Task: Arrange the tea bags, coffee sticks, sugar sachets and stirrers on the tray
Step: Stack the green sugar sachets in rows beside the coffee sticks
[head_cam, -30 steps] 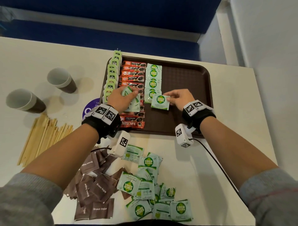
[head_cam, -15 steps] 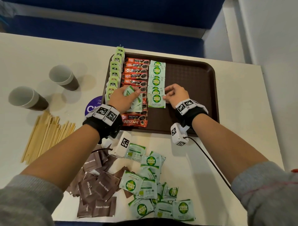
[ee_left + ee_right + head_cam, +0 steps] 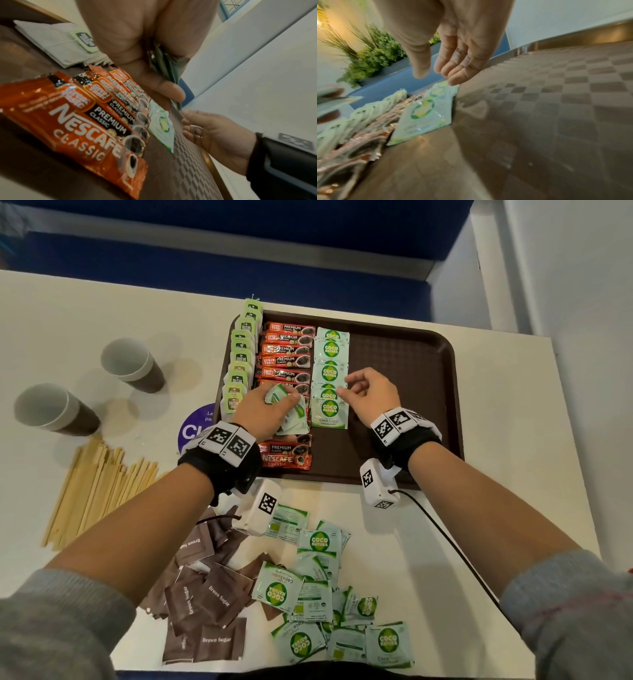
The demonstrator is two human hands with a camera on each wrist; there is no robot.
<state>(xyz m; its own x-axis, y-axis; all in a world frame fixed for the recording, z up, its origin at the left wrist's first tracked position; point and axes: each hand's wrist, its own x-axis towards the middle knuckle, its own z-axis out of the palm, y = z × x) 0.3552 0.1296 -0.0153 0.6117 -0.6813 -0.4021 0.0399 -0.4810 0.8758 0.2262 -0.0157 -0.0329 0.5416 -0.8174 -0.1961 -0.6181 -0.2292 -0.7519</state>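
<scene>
A brown tray (image 3: pixel 404 364) lies at the upper middle of the head view on a white table (image 3: pixel 445 525). Three columns run down its left part: tea bags (image 3: pixel 239 361) with green tags along the left rim, red coffee sticks (image 3: pixel 286 350) just beside them, then green sugar sachets (image 3: pixel 331 371) overlapping one another down the column. The right part of the tray is bare.

The left hand (image 3: pixel 265 412) sits over the lower coffee sticks, its fingers curled round a small stack of green sachets (image 3: pixel 291 414); the left wrist view shows the stack's edges pinched between thumb and fingers (image 3: pixel 164 70).

The right hand (image 3: pixel 371 397) hovers at the right edge of the sachet column, near its lowest sachet (image 3: pixel 329 414). It holds nothing; the right wrist view shows the fingers (image 3: pixel 453 65) relaxed and nearly straight, tips just above the sachet column's edge. Whether they touch it is unclear.

In the lower middle of the head view, loose green sachets (image 3: pixel 329 604) lie in a heap on the table, with brown sugar sachets (image 3: pixel 202 604) to their left. Wooden stirrers (image 3: pixel 96 491) fan out at the left, below two paper cups (image 3: pixel 133 364) tipped on their sides. A round purple sticker (image 3: pixel 195 429) shows beside the tray's left rim.
</scene>
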